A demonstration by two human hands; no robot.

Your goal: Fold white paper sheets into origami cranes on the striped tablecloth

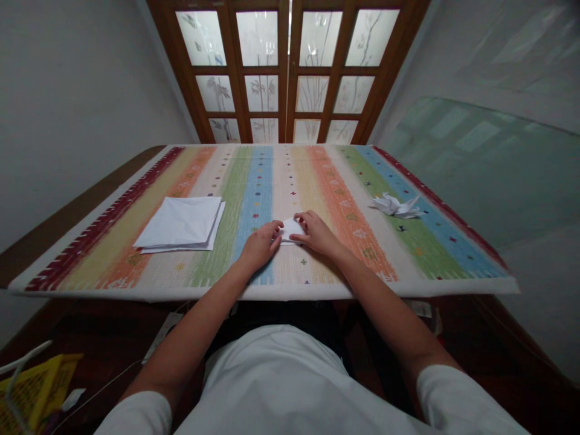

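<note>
The small folded white paper (290, 231) sits on your striped woven cloth (333, 181), near the front edge of the desk and just right of centre, and it lies between your two hands. Your left hand (259, 246) closes on it from the left, and your right hand (317, 234) comes over it from the right. The fingers (301, 220) of both hands are drawn narrow and hold the paper between them, with most of it hidden beneath them. Pressing with your fingertips, not your palms, should keep the layers from sliding, and firm, even pressure along the folded edge should give a sharper crease.

Counting, you have one small paper in hand. To your left on the cloth lies one stack of white paper (179, 222), its exact sheet count too hard to tell. To your right lies one folded white paper figure (394, 205), well apart from your hands. Beyond the desk stands one wooden double door (258, 72) with frosted panes, and one yellow packet (31, 393) lies low at the left, below the desk.
</note>
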